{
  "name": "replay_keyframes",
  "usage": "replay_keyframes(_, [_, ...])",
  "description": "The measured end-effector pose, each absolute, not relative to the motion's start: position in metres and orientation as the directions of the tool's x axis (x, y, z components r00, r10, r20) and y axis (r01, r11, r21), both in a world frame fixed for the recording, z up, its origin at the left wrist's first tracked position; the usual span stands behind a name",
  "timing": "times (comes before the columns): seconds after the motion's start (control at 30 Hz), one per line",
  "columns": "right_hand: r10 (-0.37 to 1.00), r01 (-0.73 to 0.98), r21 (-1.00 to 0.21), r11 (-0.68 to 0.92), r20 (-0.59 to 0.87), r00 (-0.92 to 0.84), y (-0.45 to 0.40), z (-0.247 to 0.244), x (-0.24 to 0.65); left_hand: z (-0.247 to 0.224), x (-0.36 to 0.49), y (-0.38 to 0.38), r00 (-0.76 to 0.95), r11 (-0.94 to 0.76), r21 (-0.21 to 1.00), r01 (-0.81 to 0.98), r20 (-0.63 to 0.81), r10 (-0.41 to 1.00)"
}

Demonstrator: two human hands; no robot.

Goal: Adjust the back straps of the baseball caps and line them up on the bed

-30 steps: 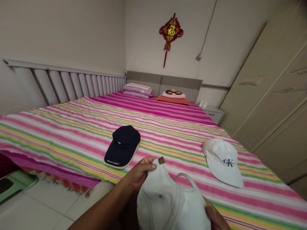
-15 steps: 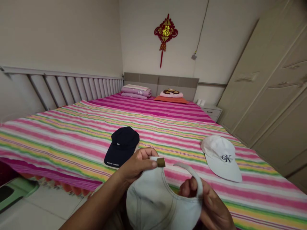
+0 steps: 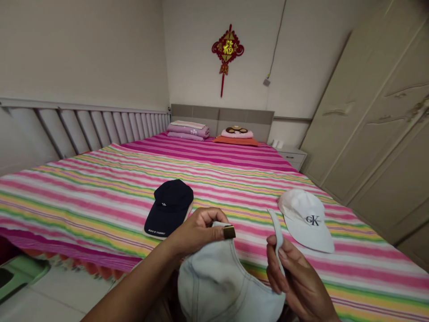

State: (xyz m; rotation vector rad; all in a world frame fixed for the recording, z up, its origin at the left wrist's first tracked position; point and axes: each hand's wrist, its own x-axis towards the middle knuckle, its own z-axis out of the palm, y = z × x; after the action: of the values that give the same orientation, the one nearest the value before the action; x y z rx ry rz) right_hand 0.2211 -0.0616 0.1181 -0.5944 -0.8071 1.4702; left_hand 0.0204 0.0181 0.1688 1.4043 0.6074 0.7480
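Note:
A pale blue-grey cap [image 3: 214,277] is held low in front of me, its rear opening facing up. My left hand [image 3: 204,228] pinches the cap's edge beside a brass-coloured buckle [image 3: 229,231]. On the other side, my right hand [image 3: 295,277] grips the cap's loose strap [image 3: 275,223] between thumb and fingers, its free end pointing up. Strap and buckle are apart. A navy cap [image 3: 170,203] lies on the striped bed cover beyond my left hand. A white cap with dark letters [image 3: 304,217] lies beyond my right hand.
The striped bed [image 3: 100,179] stretches to a grey headboard [image 3: 244,117], with folded purple bedding [image 3: 189,130] and a pink pillow [image 3: 237,133] there. A green stool [image 3: 25,273] stands at the lower left. Wardrobe doors [image 3: 375,116] line the right side.
My right hand has shifted its hold onto the strap, which now stands straighter instead of curving over toward the buckle. The buckle has tilted slightly, and the view has shifted a little.

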Motion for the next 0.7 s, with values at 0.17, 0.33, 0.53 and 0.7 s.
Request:
replay_keyframes(0.17, [0.987, -0.627, -0.779, 0.019, 0.114, -0.112, -0.065, 0.121, 0.212, 0.169, 0.029, 0.017, 0.618, 0.003, 0.980, -0.198, 0.123, 0.777])
replay_keyframes(0.33, [0.991, -0.620, -0.783, 0.045, 0.114, -0.073, -0.066, 0.121, 0.206, 0.160, 0.027, 0.017, 0.661, -0.009, 0.976, -0.218, 0.154, 0.735])
replay_keyframes(0.53, [0.991, -0.588, -0.806, 0.067, 0.122, -0.054, -0.063, 0.126, 0.207, 0.159, 0.020, 0.014, 0.681, -0.097, 0.982, -0.159, 0.180, 0.710])
replay_keyframes(0.7, [0.992, -0.560, -0.828, 0.025, 0.090, -0.089, -0.062, 0.133, 0.203, 0.151, 0.023, 0.015, 0.614, 0.033, 0.953, -0.301, 0.167, 0.772])
